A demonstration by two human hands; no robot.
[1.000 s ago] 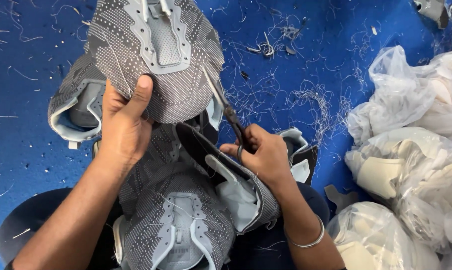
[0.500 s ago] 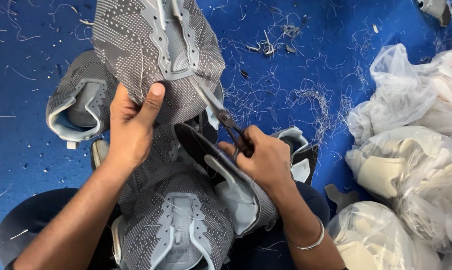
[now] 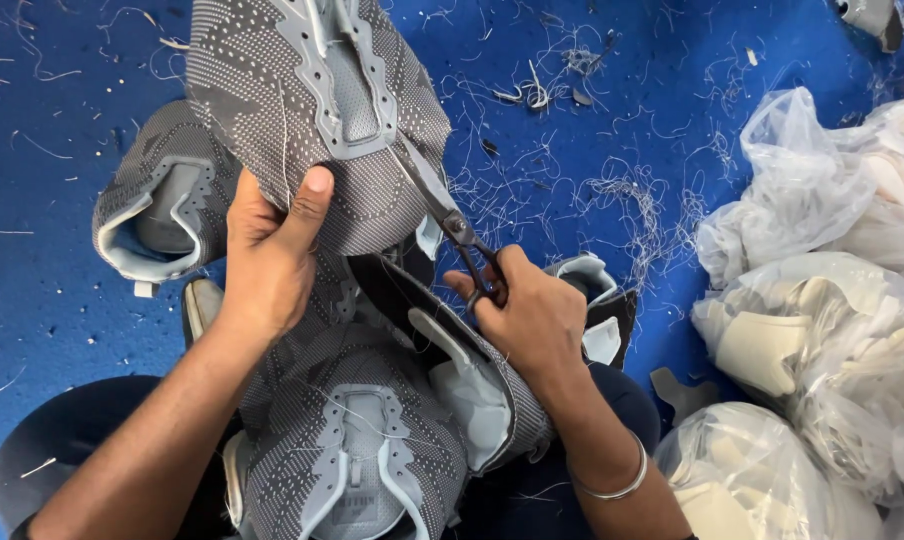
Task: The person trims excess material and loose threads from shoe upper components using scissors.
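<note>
Here, the grey knitted shoe upper (image 3: 312,110) is held up in front of you over the blue floor (image 3: 32,260), near the top of the view. Your left hand (image 3: 267,255) is closed on its lower edge, thumb pressed against the patterned fabric. Your right hand (image 3: 527,315) is wrapped around the handles of the scissors (image 3: 442,210), whose blades reach up to the upper's right edge. More grey uppers (image 3: 362,450) lie piled in your lap beneath both hands. Loose thread trimmings (image 3: 622,200) scatter the floor, and clear plastic bags of pale parts (image 3: 822,330) sit at your right.
</note>
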